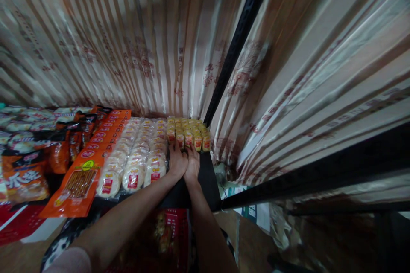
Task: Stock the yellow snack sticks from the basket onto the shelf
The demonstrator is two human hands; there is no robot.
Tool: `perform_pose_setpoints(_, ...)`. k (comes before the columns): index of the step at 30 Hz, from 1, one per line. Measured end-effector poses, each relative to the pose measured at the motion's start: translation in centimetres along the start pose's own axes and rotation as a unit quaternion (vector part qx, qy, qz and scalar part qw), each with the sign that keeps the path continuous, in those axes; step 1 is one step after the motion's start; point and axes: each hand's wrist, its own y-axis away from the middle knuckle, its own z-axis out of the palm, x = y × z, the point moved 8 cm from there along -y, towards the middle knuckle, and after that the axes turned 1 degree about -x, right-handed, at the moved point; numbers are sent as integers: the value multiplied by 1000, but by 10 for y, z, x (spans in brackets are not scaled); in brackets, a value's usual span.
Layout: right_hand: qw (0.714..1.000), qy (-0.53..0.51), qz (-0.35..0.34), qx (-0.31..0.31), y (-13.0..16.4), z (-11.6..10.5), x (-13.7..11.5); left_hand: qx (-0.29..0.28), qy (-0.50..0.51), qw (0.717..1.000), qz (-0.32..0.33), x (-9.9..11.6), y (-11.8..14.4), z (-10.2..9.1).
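Observation:
Both my hands are at the front of a block of small yellow snack packets (pixel 197 143) on a black shelf (pixel 209 179). My left hand (pixel 177 161) has its fingers bent against the front packets at the left of the block. Beside it, touching, my right hand (pixel 191 163) has its fingers closed at a front packet near the middle. The fingertips are partly hidden and dim. Left of my hands stand rows of round white crackers (pixel 133 175) in clear wrappers. Further left, orange snack bags (pixel 80 183) overlap in a row.
Orange-and-black snack bags (pixel 25 177) fill the shelf's far left. A pleated, printed curtain (pixel 144 42) hangs behind. A black metal upright (pixel 238 38) rises at the shelf's back right corner, and a black bar (pixel 320 164) runs to the right. Below is a red crate (pixel 181 232).

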Motion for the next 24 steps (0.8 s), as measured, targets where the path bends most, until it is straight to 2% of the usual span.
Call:
perform_pose_setpoints(7,999,-30,7,27,12,-11,4,-17,9,1000,7,4,14,-4)
perform_pose_setpoints(10,997,-59,8,38,23,-16,5,-32,10,999,21,12,34,-1)
perform_pose_setpoints(13,996,-78,11,34,37,-22,3,-20,14,999,47,28,58,7)
perform_pose_setpoints(16,996,-87,10,19,55,-29,-3,-13,19,997,78,35,81,14)
perform_pose_setpoints(20,995,-87,33,26,93,-42,-6,-20,18,997,77,5,110,4)
perform_pose_setpoints(24,996,-73,47,30,141,-47,-5,-60,37,992,102,-25,150,-13)
